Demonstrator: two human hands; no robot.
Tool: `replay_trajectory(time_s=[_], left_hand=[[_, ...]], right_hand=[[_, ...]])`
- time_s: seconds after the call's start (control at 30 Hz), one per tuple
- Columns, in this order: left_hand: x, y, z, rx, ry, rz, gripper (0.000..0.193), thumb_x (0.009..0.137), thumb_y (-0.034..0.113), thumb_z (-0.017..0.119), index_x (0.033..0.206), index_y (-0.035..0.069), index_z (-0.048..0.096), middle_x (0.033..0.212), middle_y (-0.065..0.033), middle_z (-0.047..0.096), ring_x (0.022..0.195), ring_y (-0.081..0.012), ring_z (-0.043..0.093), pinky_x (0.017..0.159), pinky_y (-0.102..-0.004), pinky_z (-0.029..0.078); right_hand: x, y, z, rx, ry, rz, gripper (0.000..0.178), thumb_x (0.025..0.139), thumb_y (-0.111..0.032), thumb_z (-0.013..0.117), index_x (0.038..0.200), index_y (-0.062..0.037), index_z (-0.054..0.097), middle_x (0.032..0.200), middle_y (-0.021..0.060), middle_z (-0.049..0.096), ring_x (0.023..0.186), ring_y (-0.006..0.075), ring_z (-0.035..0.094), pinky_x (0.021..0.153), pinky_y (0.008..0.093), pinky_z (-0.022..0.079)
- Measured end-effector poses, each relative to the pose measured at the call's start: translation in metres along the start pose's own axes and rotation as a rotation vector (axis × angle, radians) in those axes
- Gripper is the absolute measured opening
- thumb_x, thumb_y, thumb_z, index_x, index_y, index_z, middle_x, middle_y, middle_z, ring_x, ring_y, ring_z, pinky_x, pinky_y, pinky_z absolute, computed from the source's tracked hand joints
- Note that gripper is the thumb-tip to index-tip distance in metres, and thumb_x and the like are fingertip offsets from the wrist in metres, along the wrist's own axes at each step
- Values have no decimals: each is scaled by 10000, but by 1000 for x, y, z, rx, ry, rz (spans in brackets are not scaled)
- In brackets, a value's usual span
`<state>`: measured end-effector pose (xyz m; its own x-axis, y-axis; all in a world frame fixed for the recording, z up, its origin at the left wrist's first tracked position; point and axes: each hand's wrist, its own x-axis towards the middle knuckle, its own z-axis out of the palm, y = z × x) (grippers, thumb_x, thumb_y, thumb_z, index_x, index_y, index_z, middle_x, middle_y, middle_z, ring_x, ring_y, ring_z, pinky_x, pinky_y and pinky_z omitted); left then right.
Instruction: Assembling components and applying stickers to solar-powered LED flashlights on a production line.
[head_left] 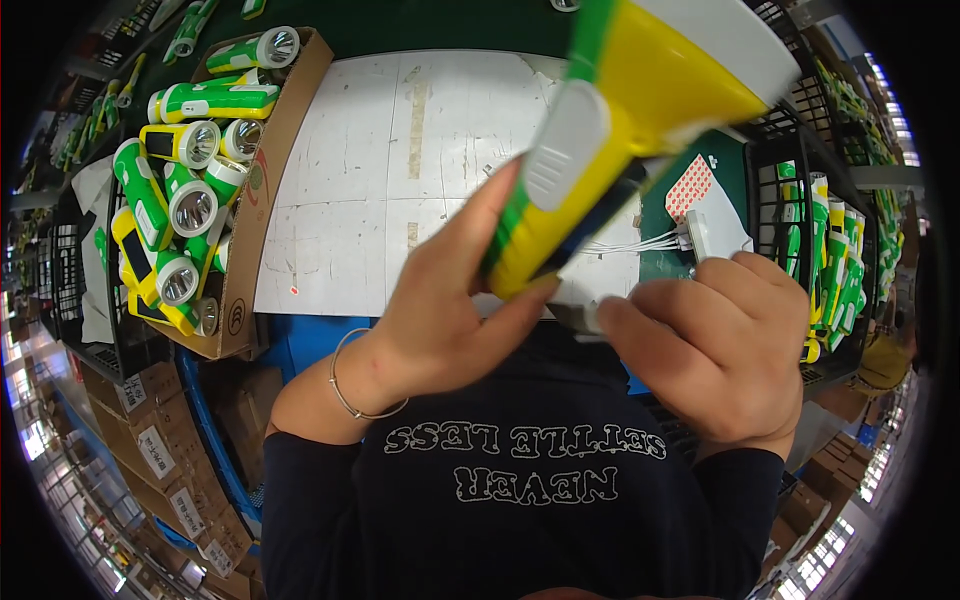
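A green and yellow flashlight with a wide white head is raised in front of me, tilted with its head up and to the right. My left hand is wrapped round its lower end, the thumb and fingers on opposite sides. A pale grey switch plate shows on its side. Just below and right of the flashlight's tail, my right hand is closed, its fingers curled in. Something small, dark and greyish shows at the right thumb tip, too blurred to name.
At left, a cardboard box holds several green and yellow flashlights. A white board covers the table's middle. White cables and a sheet of red stickers lie at right. Beyond them stands a black crate with more flashlights.
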<state>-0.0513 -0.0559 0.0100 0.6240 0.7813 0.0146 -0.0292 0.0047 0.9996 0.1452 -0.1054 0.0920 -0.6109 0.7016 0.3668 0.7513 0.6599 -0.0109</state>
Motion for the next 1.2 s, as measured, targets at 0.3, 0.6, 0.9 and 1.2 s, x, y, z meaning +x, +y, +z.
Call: replay_trajectory(time_s=[0.3, 0.6, 0.9, 1.2], left_hand=[[0, -3, -5, -149, 26, 44, 575, 820, -107, 508, 1328, 10, 266, 1304, -203, 426, 1198, -281, 477, 936, -371, 476], [-3, -4, -5, -242, 28, 53, 552, 826, -95, 513, 1313, 16, 280, 1311, -214, 416, 1199, -297, 472, 924, -401, 488], [-3, -6, -5, -158, 10, 49, 605, 822, -47, 518, 1350, -4, 225, 1339, -210, 394, 1231, -303, 438, 964, -396, 446], [-5, -7, -5, -94, 10, 40, 620, 815, -37, 519, 1354, -4, 214, 1337, -214, 403, 1244, -298, 430, 1006, -375, 385]], right_hand=[[-2, 11, 8, -21, 77, 137, 194, 566, -65, 700, 739, -98, 619, 635, 13, 560, 489, 182, 500, 432, 306, 362], [-18, 55, 60, 26, -59, 379, 94, 698, -81, 681, 763, -95, 613, 660, 49, 585, 589, 233, 583, 511, 318, 445], [-2, 17, 31, 203, 140, 21, 176, 589, -132, 668, 763, -105, 658, 671, -13, 569, 525, 136, 533, 433, 271, 385], [3, 12, 29, 164, 68, 38, 204, 546, -138, 659, 744, -92, 676, 673, -1, 599, 506, 131, 507, 413, 269, 347]])
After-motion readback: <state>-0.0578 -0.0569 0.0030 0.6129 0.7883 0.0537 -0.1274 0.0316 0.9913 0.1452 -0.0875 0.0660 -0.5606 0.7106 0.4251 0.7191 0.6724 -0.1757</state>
